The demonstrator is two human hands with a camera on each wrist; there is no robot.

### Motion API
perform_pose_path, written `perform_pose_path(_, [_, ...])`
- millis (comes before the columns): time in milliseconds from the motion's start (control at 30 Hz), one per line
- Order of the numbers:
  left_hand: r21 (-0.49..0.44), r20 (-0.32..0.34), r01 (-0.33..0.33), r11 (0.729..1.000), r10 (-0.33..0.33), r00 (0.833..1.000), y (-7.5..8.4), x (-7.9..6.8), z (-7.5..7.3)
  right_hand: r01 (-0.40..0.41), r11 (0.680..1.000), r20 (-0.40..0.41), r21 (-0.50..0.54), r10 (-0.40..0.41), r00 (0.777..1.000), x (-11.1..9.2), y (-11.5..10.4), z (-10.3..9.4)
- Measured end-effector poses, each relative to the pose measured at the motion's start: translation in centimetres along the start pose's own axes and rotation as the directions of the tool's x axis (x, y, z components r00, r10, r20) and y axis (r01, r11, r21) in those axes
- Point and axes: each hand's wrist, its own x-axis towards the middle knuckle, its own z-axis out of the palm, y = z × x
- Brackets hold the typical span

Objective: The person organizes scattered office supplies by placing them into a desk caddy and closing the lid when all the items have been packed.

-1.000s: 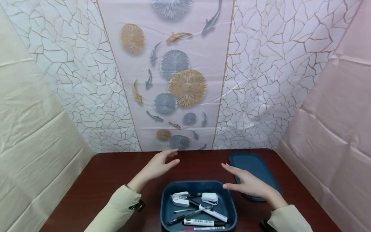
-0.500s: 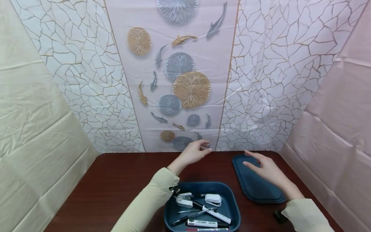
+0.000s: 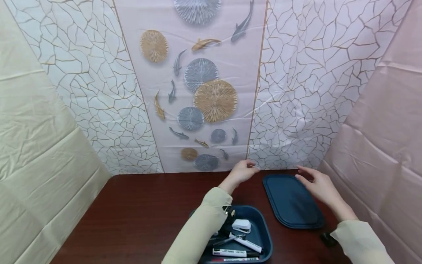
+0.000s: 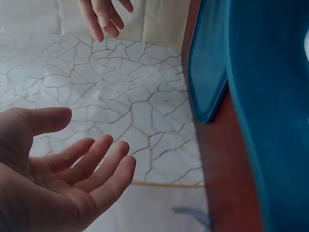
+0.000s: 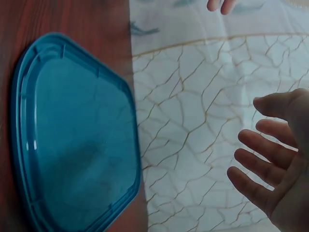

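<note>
My left hand [image 3: 240, 172] hovers over the far part of the table, left of a flat blue lid [image 3: 293, 201], with relaxed fingers and nothing in them. Over the lid's right side hangs my right hand [image 3: 321, 186], its fingers loosely spread and holding nothing. In the right wrist view the lid [image 5: 87, 135] lies on the table, apart from that hand [image 5: 280, 154]. A blue bin [image 3: 267, 234] stands nearer, partly hidden by my left sleeve. Inside it are a white mini stapler [image 3: 241, 225], markers [image 3: 230, 252] and pens.
The dark red-brown table [image 3: 138, 212] extends to the left of the bin. A patterned cloth backdrop [image 3: 204, 110] rises behind its far edge. Plain cloth walls [image 3: 379, 146] close in both sides.
Both hands have moved to the right, the left from beyond the bin towards the lid, the right from the lid's left side to its right. The left sleeve now covers part of the bin.
</note>
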Motion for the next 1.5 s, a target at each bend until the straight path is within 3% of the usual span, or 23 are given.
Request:
perform_pose_path(200, [-0.111, 0.006, 0.106, 0.988, -0.106, 0.994, 0.1, 0.9, 2.5, -0.042, 0.999, -0.008, -0.008, 0.042, 0.999, 0.4, 2.1, 0.5])
perform_pose_path(467, [-0.164, -0.022, 0.214, 0.963, -0.22, 0.975, -0.9, 1.3, 5.5, -0.151, 0.987, 0.087, -0.047, 0.154, 0.984, 0.4, 5.1, 1.5])
perform_pose_path(600, [-0.19, 0.014, 0.272, 0.943, -0.275, 0.961, -1.4, 1.4, 6.3, -0.184, 0.981, 0.101, -0.065, 0.19, 0.977, 0.1, 6.5, 1.7])
perform_pose_path(867, [-0.085, 0.097, 0.323, 0.943, -0.314, 0.944, -2.2, 1.3, 7.2, -0.216, 0.972, 0.146, -0.096, 0.228, 0.963, -0.2, 8.5, 2.1])
perform_pose_path(1267, [-0.147, 0.147, 0.377, 0.914, -0.357, 0.922, -2.2, 0.6, 9.0, -0.27, 0.957, 0.222, -0.107, 0.288, 0.932, -0.5, 10.1, 3.4])
perform_pose_path(1500, [-0.181, 0.143, 0.4, 0.899, -0.378, 0.915, -2.6, 0.6, 9.2, -0.239, 0.963, 0.245, -0.127, 0.264, 0.933, -0.3, 10.0, 3.7])
